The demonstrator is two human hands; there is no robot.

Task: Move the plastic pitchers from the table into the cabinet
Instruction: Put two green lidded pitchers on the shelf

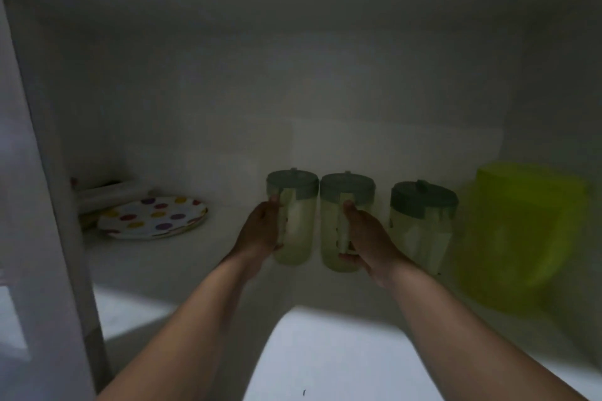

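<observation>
Three pale plastic pitchers with grey-green lids stand in a row on the dim cabinet shelf (pixel 195 257). My left hand (pixel 260 231) grips the handle of the left pitcher (pixel 298 225). My right hand (pixel 368 238) grips the handle of the middle pitcher (pixel 332 231). Both pitchers are upright and side by side, almost touching. The right pitcher (pixel 422 228) stands by itself a little further right, with no hand on it.
A polka-dot plate (pixel 153 216) lies on the shelf at the left, with a white box (pixel 107 190) behind it. A large yellow-green plastic container (pixel 521 238) fills the right side. The white cabinet frame (pixel 49 205) stands at the left.
</observation>
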